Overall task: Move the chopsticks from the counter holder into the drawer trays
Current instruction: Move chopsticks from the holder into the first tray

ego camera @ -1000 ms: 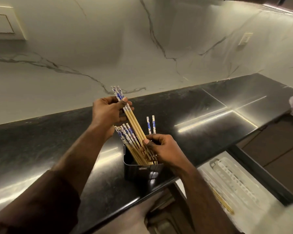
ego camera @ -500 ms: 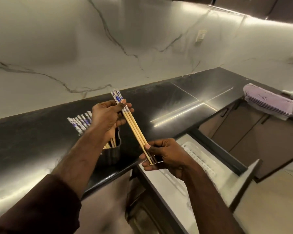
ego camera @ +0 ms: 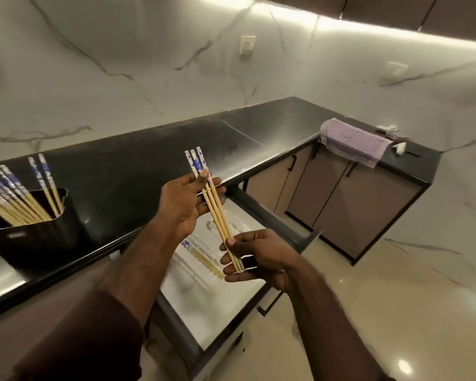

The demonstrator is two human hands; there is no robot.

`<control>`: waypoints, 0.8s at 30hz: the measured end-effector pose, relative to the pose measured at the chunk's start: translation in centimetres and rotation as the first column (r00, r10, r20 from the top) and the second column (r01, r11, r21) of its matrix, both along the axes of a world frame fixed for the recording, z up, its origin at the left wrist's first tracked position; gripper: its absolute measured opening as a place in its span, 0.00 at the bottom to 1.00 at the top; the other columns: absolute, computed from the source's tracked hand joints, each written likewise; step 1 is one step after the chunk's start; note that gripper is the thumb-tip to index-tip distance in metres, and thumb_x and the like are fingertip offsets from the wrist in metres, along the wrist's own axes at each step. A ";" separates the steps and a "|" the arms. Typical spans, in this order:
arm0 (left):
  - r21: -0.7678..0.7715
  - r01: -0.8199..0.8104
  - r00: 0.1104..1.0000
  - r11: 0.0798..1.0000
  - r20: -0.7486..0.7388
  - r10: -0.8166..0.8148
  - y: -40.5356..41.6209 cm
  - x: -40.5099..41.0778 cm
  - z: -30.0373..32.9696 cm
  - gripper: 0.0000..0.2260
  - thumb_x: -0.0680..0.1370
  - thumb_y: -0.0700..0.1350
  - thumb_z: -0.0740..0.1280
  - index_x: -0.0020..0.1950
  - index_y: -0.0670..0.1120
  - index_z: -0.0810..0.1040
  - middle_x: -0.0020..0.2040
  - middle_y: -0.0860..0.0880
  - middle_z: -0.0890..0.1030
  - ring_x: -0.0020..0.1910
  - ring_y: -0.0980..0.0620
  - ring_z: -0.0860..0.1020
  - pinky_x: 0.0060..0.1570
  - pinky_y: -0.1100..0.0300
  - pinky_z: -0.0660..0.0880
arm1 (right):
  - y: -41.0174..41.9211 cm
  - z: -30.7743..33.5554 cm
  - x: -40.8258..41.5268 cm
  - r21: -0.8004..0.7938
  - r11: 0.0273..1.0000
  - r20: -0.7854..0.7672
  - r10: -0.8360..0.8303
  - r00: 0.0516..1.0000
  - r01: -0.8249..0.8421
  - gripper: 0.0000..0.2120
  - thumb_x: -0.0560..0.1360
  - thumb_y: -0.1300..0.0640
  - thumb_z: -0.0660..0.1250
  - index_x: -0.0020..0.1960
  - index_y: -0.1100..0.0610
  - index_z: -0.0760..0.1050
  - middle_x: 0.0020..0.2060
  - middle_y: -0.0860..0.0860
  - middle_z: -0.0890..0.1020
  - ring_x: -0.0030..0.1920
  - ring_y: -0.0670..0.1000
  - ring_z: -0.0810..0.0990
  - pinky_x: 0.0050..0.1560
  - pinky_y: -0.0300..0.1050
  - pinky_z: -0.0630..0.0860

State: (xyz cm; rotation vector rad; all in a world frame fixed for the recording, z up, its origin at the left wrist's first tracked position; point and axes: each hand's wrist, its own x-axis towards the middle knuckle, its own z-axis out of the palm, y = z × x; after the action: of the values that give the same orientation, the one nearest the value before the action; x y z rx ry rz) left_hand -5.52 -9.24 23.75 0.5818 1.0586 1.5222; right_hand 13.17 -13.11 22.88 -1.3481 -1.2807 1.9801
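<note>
Spanning the gap between both hands, a bundle of three chopsticks (ego camera: pixel 215 207) is held above the open drawer (ego camera: pixel 261 215). Pale wooden shafts, slim and straight; tops wrapped in a white-and-blue pattern. The patterned ends are pinned by the left hand (ego camera: pixel 184 204), thumb pressed over them against half-curled fingers. The tapered tips are gripped by the right hand (ego camera: pixel 254 257), fingers closed narrowly around them. The bundle is tilted, patterned ends up and away from the body.

Below the bundle, a white ridged tray (ego camera: pixel 204 259) is seen in the drawer, with a few chopsticks lying flat in it (ego camera: pixel 204 257). The drawer projects from the front edge of the glossy black worktop (ego camera: pixel 138 171). Near the left end of the worktop a dark, smooth-walled holder (ego camera: pixel 39 232) stands, with more chopsticks (ego camera: pixel 19 193) leaning in it. A lilac striped cloth (ego camera: pixel 352 141) is draped over the front edge at the far right corner. Backsplash: white, grey-veined marble.
</note>
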 end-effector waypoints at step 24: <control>-0.530 0.033 0.947 0.847 0.288 0.144 9.0 3.4 -18.2 0.11 0.84 0.42 0.59 0.53 0.34 0.76 0.48 0.37 0.82 0.45 0.42 0.82 0.39 0.50 0.78 | 15.8 -10.9 3.0 -0.302 0.901 0.411 0.417 0.811 -0.311 0.10 0.76 0.60 0.69 0.52 0.67 0.81 0.39 0.60 0.85 0.37 0.56 0.85 0.40 0.51 0.83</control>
State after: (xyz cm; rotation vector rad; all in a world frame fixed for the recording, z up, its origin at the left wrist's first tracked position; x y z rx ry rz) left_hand -2.11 -0.24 5.52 -0.0861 1.1804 1.2366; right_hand 16.20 2.65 11.94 -1.8971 -1.6834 2.1820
